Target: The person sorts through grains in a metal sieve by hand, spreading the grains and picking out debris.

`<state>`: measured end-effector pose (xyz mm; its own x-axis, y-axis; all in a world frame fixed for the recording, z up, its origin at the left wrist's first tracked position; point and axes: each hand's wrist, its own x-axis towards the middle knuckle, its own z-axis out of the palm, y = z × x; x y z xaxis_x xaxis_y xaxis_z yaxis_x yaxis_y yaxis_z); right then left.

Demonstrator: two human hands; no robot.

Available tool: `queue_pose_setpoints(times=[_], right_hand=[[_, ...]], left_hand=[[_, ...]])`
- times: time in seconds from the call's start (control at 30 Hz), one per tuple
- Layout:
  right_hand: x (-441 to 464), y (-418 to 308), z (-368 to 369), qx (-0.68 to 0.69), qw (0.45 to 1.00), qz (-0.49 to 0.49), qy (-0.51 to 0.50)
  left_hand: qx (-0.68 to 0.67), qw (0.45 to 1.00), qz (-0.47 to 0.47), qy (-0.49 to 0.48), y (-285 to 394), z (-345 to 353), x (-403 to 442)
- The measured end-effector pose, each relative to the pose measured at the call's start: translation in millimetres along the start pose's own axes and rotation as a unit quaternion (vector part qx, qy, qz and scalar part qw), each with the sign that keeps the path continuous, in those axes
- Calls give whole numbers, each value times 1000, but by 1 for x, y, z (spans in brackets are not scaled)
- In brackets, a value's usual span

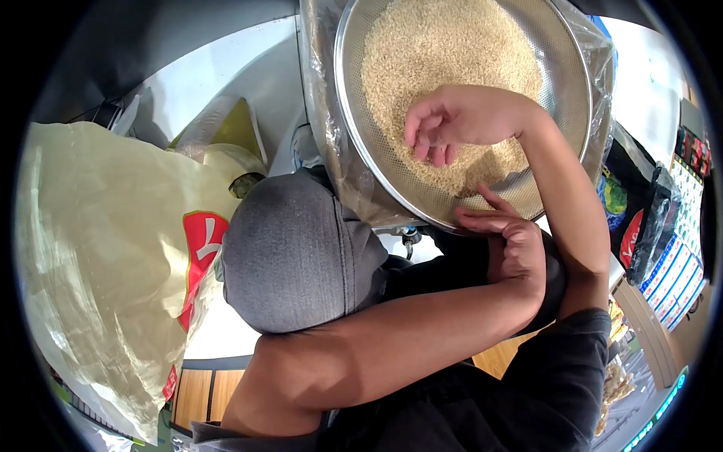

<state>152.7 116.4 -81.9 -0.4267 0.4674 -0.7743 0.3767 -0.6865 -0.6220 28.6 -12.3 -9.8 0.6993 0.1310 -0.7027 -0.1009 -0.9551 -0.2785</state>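
A round metal mesh sieve (561, 75) holds a broad heap of pale grains (452, 45). Over the grains hangs my right hand (459, 124), its fingers loosely bent with gaps between them and nothing visible held. My left hand (512, 237) is at the sieve's near rim, with fingers stretched out and the thumb apart. Its fingertips reach over the rim close to the grains; whether they touch them is unclear. Beneath the sieve is clear plastic sheeting (320, 75).
A large translucent cream bag (113, 248) with a red label stands at the left. A rounded grey cloth shape (294, 256), apparently a knee, lies between bag and sieve. Dark plastic (651, 218) and blue-and-white packages (674, 279) are at the right.
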Motion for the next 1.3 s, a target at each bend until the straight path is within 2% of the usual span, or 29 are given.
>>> queue_pose_setpoints(times=[0.1,0.17,0.2,0.27,0.33,0.4,0.63,0.7,0.83,0.9,0.93,1.0,1.03,1.1,1.13,1.2,1.3], right_hand=[[11,13,6,31,999,-28,-35],[20,23,3,157,967,-132,153],[24,25,-1,157,967,-132,152],[29,29,-8,254,880,-232,327],[28,26,-15,265,858,-246,364],[29,22,-20,362,773,-259,452],[36,28,-25,347,726,-274,527],[42,29,-28,377,672,-337,540],[46,21,-32,385,683,-333,523],[48,17,-29,428,723,-316,441],[47,18,-28,428,723,-317,440],[43,20,-27,365,826,-305,303],[40,21,-25,363,827,-305,302],[32,22,-17,298,906,-228,195],[28,21,-16,296,907,-228,193],[16,18,-14,244,950,-151,125],[-1,11,-15,162,986,-32,19]], left_hand=[[-1,1000,5,-1,1,1,0],[1,1000,7,-3,1,1,0],[2,1000,8,-3,0,1,-1],[3,1000,9,-4,1,1,-1],[3,1000,7,-6,1,1,-2],[6,1000,7,-6,1,2,-2],[12,1000,-3,-6,3,1,-2],[16,1000,-9,-8,5,0,-1],[25,999,-31,-9,9,-2,0],[30,998,-46,-10,12,-3,1],[33,998,-56,-11,15,-4,2],[44,994,-97,-17,20,-6,3],[55,989,-135,-23,26,-5,5],[92,966,-239,-43,39,-8,9],[111,949,-290,-51,45,-9,13],[128,925,-351,-72,53,-12,18],[119,926,-344,-104,55,-16,22]])
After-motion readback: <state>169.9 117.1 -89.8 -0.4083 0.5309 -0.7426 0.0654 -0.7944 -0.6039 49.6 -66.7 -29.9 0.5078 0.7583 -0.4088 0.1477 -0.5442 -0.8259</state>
